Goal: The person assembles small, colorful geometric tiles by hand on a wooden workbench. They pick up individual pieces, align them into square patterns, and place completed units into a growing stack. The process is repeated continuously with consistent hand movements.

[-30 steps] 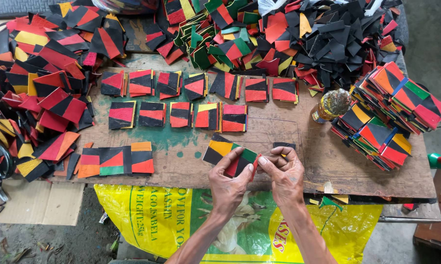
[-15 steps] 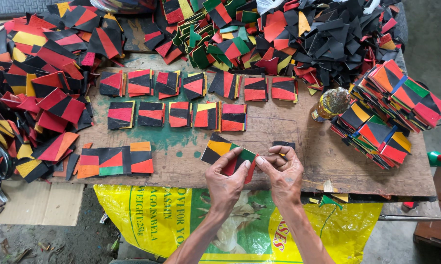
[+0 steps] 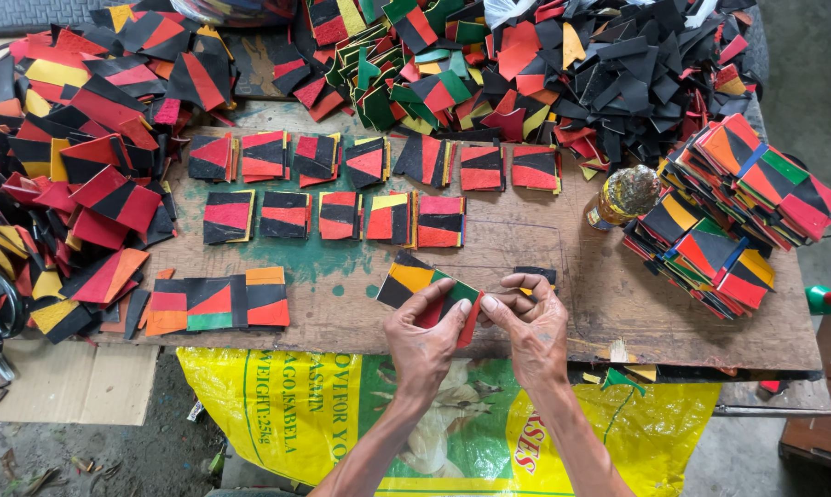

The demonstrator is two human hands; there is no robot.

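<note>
At the bench's front edge, left hand and right hand together pinch a black, yellow, green and red patchwork strip, below rows of patches.

— Entry for the board: what lay nearest the hands?

— A strip of joined patches, held between left hand and right hand, at the board's near edge.

— Beyond the hands?

— Two rows of small stacks; behind those, a loose heap.

— To the sides?

— Left of the hands, a joined strip lay flat, with a scattered pile further left. Right, a bottle stood just beside bundled stacks.

— Below?

— A sack, under the board's edge.
</note>
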